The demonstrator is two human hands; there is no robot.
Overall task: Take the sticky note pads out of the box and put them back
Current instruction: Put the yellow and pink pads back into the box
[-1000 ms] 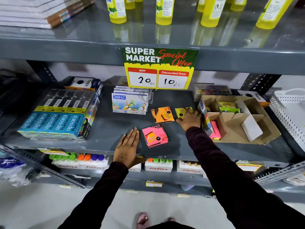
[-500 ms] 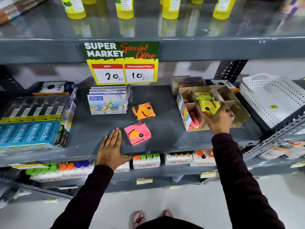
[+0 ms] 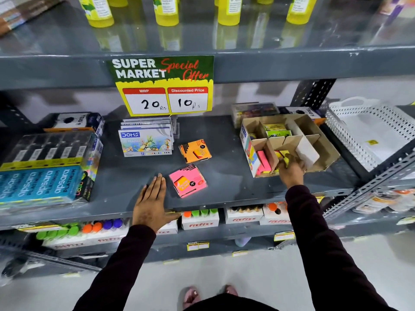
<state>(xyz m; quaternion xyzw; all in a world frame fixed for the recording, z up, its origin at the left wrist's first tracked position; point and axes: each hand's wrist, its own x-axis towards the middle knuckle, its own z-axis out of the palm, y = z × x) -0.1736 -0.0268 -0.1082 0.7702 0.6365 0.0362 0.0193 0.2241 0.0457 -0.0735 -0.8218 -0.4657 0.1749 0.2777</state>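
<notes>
Yellow pad [image 3: 283, 156] now lowered into box [image 3: 323, 140]

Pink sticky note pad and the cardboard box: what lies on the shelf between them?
Nothing: in the head view, only bare grey shelf separates the pink sticky note pad from the cardboard box.

A right hand [image 3: 290, 168] lowers a yellow pad [image 3: 283, 155] into the box [image 3: 323, 149]; left of the box, the left hand [image 3: 152, 204] lies flat beside pink [image 3: 188, 184] and orange [image 3: 195, 151] pads.
</notes>
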